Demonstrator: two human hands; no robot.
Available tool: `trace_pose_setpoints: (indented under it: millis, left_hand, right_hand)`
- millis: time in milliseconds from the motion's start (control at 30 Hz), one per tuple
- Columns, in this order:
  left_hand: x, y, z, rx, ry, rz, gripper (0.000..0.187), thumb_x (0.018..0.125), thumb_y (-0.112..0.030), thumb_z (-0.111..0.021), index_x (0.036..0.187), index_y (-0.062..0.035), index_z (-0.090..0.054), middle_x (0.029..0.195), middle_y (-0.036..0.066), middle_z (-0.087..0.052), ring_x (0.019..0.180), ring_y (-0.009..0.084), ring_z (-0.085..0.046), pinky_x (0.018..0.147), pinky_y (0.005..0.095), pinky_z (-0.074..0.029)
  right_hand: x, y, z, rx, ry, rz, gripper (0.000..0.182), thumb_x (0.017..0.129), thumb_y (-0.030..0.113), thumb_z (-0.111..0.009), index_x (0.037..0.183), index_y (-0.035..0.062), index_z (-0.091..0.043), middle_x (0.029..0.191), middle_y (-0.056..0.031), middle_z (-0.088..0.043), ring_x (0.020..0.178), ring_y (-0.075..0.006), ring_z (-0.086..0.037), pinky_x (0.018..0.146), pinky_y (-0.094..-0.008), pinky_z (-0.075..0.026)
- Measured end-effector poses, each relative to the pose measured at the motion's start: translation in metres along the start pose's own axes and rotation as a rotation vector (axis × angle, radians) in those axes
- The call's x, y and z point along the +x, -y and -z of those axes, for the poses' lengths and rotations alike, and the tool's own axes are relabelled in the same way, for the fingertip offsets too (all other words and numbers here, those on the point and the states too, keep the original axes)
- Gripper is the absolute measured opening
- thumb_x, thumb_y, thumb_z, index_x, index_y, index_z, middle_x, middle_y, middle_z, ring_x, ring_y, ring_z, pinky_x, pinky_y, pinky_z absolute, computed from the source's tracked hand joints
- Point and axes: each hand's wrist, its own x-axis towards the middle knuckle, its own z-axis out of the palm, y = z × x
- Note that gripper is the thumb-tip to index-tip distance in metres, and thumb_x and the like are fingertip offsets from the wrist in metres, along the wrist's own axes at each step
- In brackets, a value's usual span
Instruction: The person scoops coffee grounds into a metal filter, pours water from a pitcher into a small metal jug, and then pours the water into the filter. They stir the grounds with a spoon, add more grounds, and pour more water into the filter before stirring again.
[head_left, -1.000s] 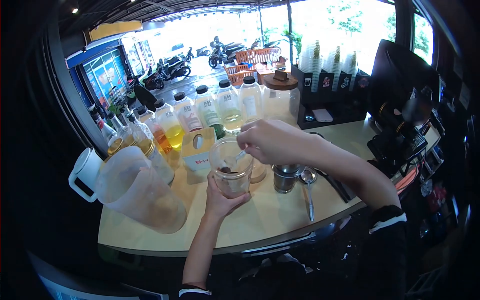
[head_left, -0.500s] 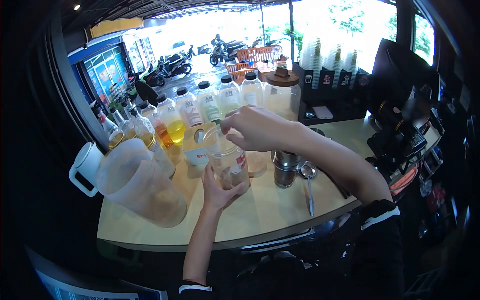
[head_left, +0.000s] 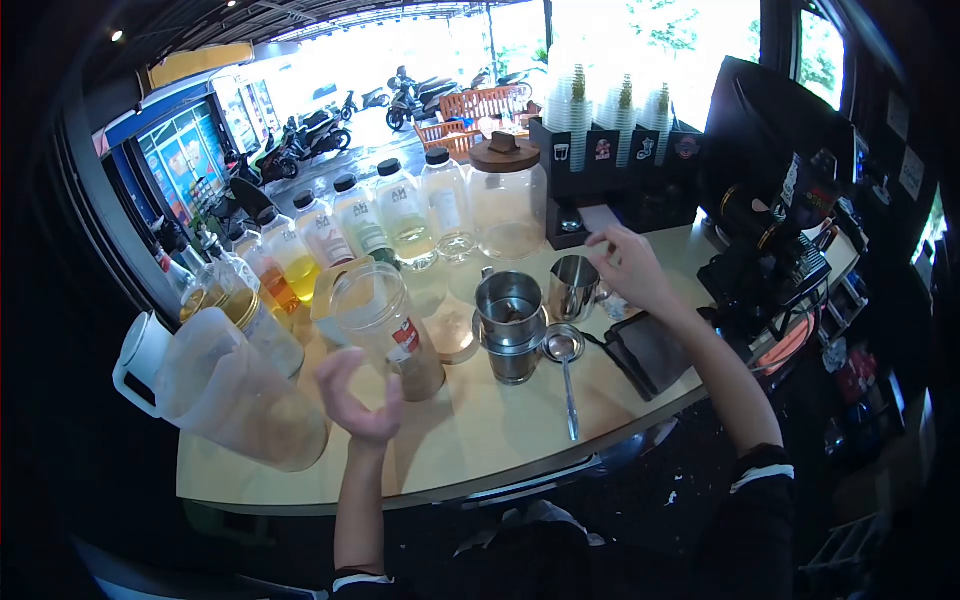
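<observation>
My left hand (head_left: 360, 400) is open, thumb and fingers apart, just in front of a clear plastic jar (head_left: 425, 360) with a red label. The jar stands upright and has no lid on. My right hand (head_left: 632, 268) is raised over the right side of the counter, near a steel cup (head_left: 574, 290); its fingers are bent, and whether they hold anything is unclear. Between the hands stands a metal drip filter (head_left: 510, 310) on a metal cup. A long-handled spoon (head_left: 569, 385) lies right of it, and a round lid (head_left: 457, 335) lies beside the jar.
Large pitcher (head_left: 250, 400) and white jug (head_left: 145, 360) stand at the left. Capped bottles (head_left: 405, 215) and a wooden-lidded jar (head_left: 508, 205) line the back. A dark tray (head_left: 650, 350), cup rack (head_left: 620, 160) and black machine (head_left: 750, 230) are at the right.
My left hand has let go of the jar and moved slightly left. My right hand has moved from the jar's mouth to the right. The camera view has shifted, showing more of the counter's right side.
</observation>
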Motion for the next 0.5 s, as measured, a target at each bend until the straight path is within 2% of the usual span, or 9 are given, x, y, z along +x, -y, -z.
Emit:
trace_pose_setpoints:
  millis: [133,233,267,300,333,367,400,467,500]
  left_hand:
    - [0.018,-0.036,-0.04,-0.071,0.207,-0.246,0.045,0.071,-0.024,-0.074,0.107,-0.0017,-0.058,0.108,0.016,-0.056,0.098,0.0271,-0.055,0.082,0.0388,-0.045]
    - [0.023,-0.05,-0.079,-0.143,0.21,-0.152,0.047,0.072,-0.021,-0.073,0.111,-0.0007,-0.056,0.11,0.017,-0.056,0.1,0.0281,-0.055,0.084,0.0397,-0.045]
    - [0.022,-0.053,-0.09,-0.234,0.176,-0.009,0.052,0.072,-0.024,-0.074,0.114,-0.0004,-0.055,0.111,0.017,-0.055,0.101,0.0286,-0.054,0.086,0.0396,-0.044]
    - [0.022,-0.052,-0.099,-0.323,0.141,0.133,0.056,0.071,-0.027,-0.075,0.116,-0.0001,-0.054,0.112,0.017,-0.055,0.102,0.029,-0.054,0.088,0.0394,-0.044]
    - [0.021,-0.048,-0.106,-0.319,0.139,0.125,0.056,0.071,-0.027,-0.075,0.116,-0.0001,-0.054,0.112,0.017,-0.055,0.102,0.029,-0.054,0.088,0.0394,-0.044]
    - [0.017,-0.045,-0.111,-0.373,0.132,0.194,0.063,0.071,-0.033,-0.075,0.119,0.0005,-0.052,0.113,0.017,-0.054,0.105,0.0291,-0.054,0.09,0.0395,-0.043]
    - [0.012,-0.042,-0.115,-0.427,0.126,0.263,0.07,0.07,-0.039,-0.075,0.122,0.0012,-0.051,0.114,0.017,-0.054,0.107,0.0292,-0.053,0.092,0.0396,-0.042]
    - [0.002,-0.036,-0.119,-0.464,0.14,0.299,0.075,0.07,-0.045,-0.074,0.123,0.0018,-0.05,0.115,0.017,-0.054,0.109,0.0283,-0.052,0.093,0.0397,-0.042]
    - [-0.004,-0.034,-0.12,-0.506,0.153,0.337,0.08,0.069,-0.051,-0.073,0.124,0.0024,-0.049,0.116,0.016,-0.053,0.111,0.0274,-0.052,0.094,0.0398,-0.042]
  right_hand:
    - [-0.033,-0.055,-0.022,-0.028,0.082,-0.236,0.02,0.084,0.015,-0.061,0.095,-0.0022,-0.061,0.09,-0.0178,-0.062,0.078,-0.0298,-0.059,0.074,-0.0375,-0.048]
    - [-0.045,-0.089,-0.046,0.097,0.06,-0.236,0.022,0.088,0.018,-0.059,0.097,-0.0016,-0.06,0.082,-0.0164,-0.063,0.071,-0.0285,-0.059,0.07,-0.0376,-0.048]
    - [-0.045,-0.091,-0.048,0.101,0.055,-0.231,0.022,0.088,0.018,-0.059,0.097,-0.0016,-0.06,0.082,-0.0164,-0.063,0.071,-0.0285,-0.059,0.07,-0.0376,-0.048]
    - [-0.046,-0.093,-0.051,0.185,0.087,-0.354,0.022,0.089,0.02,-0.058,0.095,-0.0011,-0.06,0.081,-0.0147,-0.062,0.071,-0.0261,-0.059,0.07,-0.0366,-0.048]
    - [-0.046,-0.097,-0.055,0.268,0.12,-0.476,0.023,0.09,0.022,-0.058,0.094,-0.0006,-0.059,0.08,-0.0131,-0.062,0.07,-0.0236,-0.058,0.069,-0.0356,-0.047]
    - [-0.047,-0.106,-0.061,0.287,0.156,-0.53,0.022,0.093,0.023,-0.055,0.089,0.001,-0.057,0.077,-0.0077,-0.061,0.07,-0.0161,-0.057,0.067,-0.0318,-0.046]
    - [-0.05,-0.113,-0.065,0.292,0.155,-0.527,0.022,0.093,0.023,-0.055,0.089,0.001,-0.057,0.077,-0.0077,-0.061,0.07,-0.0161,-0.057,0.067,-0.0318,-0.046]
    - [-0.054,-0.115,-0.069,0.771,0.157,-0.48,0.021,0.096,0.021,-0.052,0.087,0.0031,-0.055,0.076,-0.0038,-0.059,0.07,-0.0105,-0.055,0.065,-0.0282,-0.046]
    - [-0.055,-0.116,-0.072,0.774,0.16,-0.483,0.021,0.096,0.021,-0.052,0.087,0.0031,-0.055,0.076,-0.0038,-0.059,0.07,-0.0105,-0.055,0.065,-0.0282,-0.046]
